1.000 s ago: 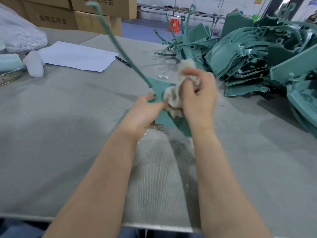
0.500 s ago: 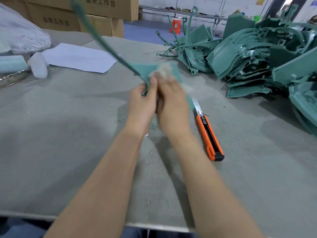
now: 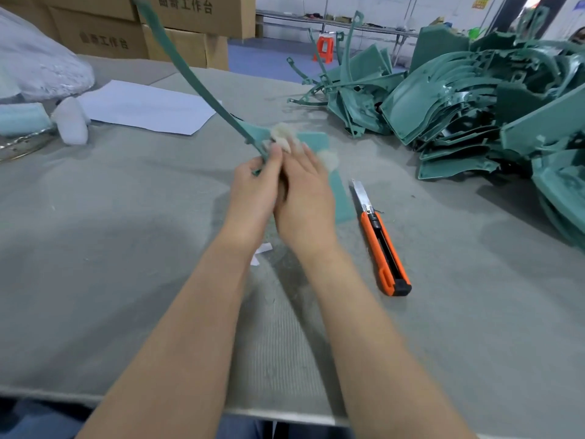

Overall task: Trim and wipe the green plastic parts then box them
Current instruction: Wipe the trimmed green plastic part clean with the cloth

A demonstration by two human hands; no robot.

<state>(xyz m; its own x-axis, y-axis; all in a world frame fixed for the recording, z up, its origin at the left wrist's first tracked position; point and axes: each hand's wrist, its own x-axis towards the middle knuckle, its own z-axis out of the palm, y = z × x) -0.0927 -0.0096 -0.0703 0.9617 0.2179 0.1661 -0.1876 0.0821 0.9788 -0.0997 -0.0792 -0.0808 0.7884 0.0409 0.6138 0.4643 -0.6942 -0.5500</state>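
Observation:
A green plastic part (image 3: pixel 340 191) with a flat panel and a long thin arm rising up and to the left is held above the middle of the table. My left hand (image 3: pixel 253 185) pinches it where the arm meets the panel. My right hand (image 3: pixel 304 191) lies over the panel and holds a wad of white cloth (image 3: pixel 281 136) against it; cloth tufts stick out beyond the fingers. An orange utility knife (image 3: pixel 383 248), blade extended, lies on the table just right of my right hand. A large heap of green parts (image 3: pixel 474 106) fills the back right.
The table (image 3: pixel 110 248) has a grey felt cover. White paper (image 3: pixel 142 106) lies at the back left, with a white foam piece (image 3: pixel 71 122) and a plastic-wrapped bundle (image 3: pixel 34 68) beside it. Cardboard boxes (image 3: pixel 190 30) stand behind the table. Small white scraps (image 3: pixel 261 251) lie under my wrists.
The part has tipped so its panel lies flatter and farther from me. My right hand with the cloth has slid over the panel. The knife, hidden a second ago, now shows.

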